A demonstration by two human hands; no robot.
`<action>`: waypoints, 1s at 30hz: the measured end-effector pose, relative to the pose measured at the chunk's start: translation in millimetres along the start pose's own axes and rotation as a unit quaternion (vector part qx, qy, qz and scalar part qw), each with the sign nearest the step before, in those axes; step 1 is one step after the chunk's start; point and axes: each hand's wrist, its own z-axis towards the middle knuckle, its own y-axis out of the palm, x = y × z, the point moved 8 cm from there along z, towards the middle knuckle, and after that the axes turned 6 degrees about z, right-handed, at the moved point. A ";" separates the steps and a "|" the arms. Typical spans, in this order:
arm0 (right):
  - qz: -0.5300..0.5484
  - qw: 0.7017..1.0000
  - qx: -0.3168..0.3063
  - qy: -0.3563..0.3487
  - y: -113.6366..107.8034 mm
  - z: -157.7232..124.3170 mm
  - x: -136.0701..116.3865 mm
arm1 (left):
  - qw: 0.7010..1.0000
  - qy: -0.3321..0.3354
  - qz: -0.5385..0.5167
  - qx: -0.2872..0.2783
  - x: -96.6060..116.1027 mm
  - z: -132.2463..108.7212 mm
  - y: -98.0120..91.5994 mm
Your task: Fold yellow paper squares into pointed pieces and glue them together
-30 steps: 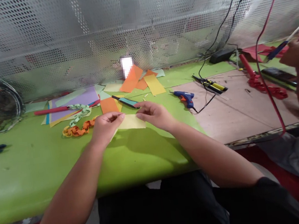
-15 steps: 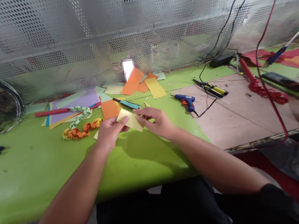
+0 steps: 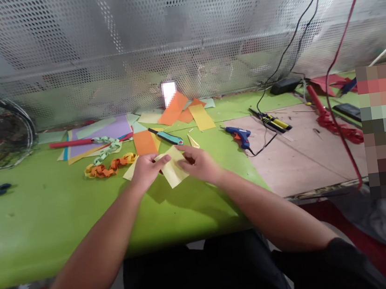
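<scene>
One yellow paper (image 3: 173, 169) is turning between the left hand (image 3: 146, 170) and the right hand (image 3: 199, 165), out over the green table (image 3: 48, 228), its long axis now tilting toward the person instead of lying crosswise as it was a second ago. The left hand is pinching the upper left edge narrowly between thumb and fingers, working just beside a paper chain (image 3: 109, 168). The right hand is closing in from the other side with its fingertips at the right edge, too blurred to tell whether it is gripping. Neither hand is clearly nearer.
</scene>
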 end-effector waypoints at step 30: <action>-0.298 0.934 -0.090 -0.177 -18.5 -30.6 -5.9 | 0.804 0.383 0.427 -0.156 36.1 -80.1 52.0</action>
